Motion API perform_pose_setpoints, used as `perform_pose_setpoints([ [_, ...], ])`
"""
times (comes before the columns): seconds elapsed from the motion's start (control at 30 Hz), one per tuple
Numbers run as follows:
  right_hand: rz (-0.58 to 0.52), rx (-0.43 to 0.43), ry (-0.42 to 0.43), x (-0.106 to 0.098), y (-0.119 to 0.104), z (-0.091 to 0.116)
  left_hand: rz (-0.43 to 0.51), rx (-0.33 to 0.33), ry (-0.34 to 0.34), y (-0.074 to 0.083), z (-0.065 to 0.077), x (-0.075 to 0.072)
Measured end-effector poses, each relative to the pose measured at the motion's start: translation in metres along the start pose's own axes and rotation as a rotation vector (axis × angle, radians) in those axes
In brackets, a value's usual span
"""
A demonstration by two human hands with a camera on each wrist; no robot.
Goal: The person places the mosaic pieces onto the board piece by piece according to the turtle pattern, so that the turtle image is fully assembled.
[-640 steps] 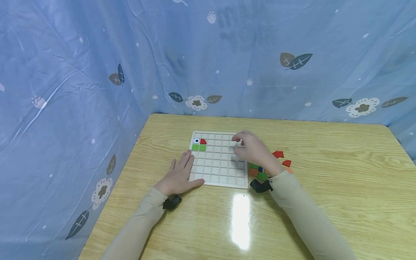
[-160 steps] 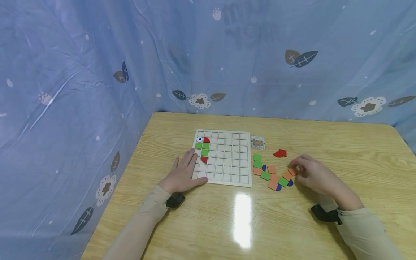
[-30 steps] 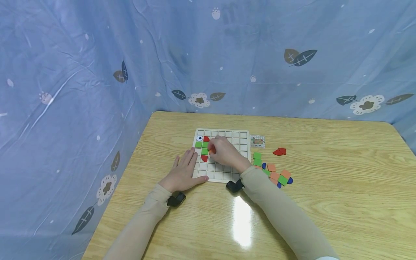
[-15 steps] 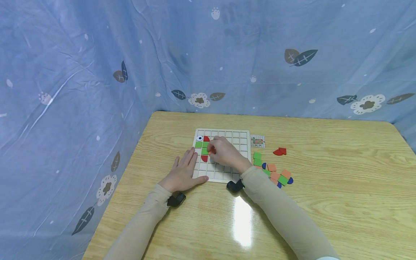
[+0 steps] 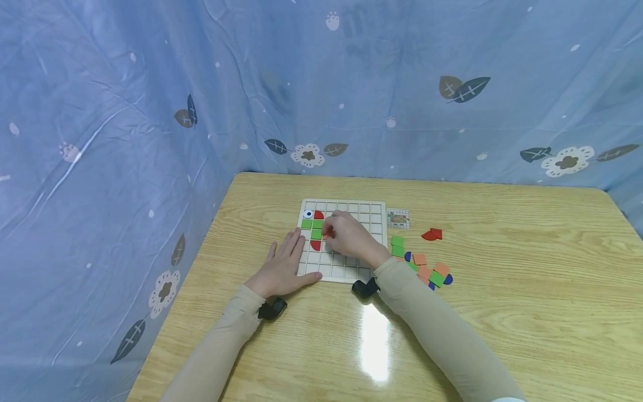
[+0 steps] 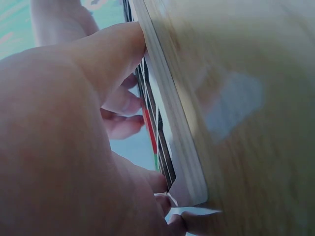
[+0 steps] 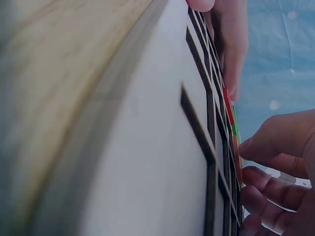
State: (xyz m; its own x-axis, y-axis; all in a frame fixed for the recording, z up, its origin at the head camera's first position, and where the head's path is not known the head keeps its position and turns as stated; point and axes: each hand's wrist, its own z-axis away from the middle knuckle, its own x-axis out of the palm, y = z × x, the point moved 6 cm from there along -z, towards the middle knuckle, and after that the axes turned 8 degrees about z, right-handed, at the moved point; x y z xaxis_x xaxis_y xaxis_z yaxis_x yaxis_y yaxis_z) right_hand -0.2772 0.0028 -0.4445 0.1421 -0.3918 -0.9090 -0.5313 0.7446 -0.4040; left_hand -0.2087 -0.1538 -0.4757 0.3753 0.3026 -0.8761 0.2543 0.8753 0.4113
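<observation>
Head view: the left hand [image 5: 283, 271], fingers spread, rests on the gridded board [image 5: 339, 271], presumably steadying it; the right hand [image 5: 350, 235] pinches an orange tile [image 5: 325, 237] beside a green tile [image 5: 316, 234]. Left wrist: thumb on the board's edge. Right wrist: fingertips at the orange tile, apparently seating it.

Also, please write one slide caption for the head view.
Left hand rests on grid board; right hand touches an orange tile beside a green tile.

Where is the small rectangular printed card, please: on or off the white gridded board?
Off: the head view shows the card on the yellowish wooden table, beside the board.
</observation>
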Motion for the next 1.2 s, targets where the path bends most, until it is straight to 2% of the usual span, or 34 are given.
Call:
perform_pose_setpoints([
  [0.2,0.005,0.010,0.011,-0.009,-0.001,0.008,0.014,0.002,0.004,0.000,0.000,0.000],
  [0.43,-0.016,0.054,0.018,-0.022,0.003,0.034,0.020,-0.001,-0.002,0.000,0.001,-0.001],
  [0.7,0.013,0.003,0.118,-0.041,0.009,0.066,0.023,-0.003,-0.011,0.000,0.002,-0.001],
  [1.2,-0.038,0.083,0.160,-0.070,0.045,0.118,0.020,0.005,-0.010,0.000,0.001,0.000],
])
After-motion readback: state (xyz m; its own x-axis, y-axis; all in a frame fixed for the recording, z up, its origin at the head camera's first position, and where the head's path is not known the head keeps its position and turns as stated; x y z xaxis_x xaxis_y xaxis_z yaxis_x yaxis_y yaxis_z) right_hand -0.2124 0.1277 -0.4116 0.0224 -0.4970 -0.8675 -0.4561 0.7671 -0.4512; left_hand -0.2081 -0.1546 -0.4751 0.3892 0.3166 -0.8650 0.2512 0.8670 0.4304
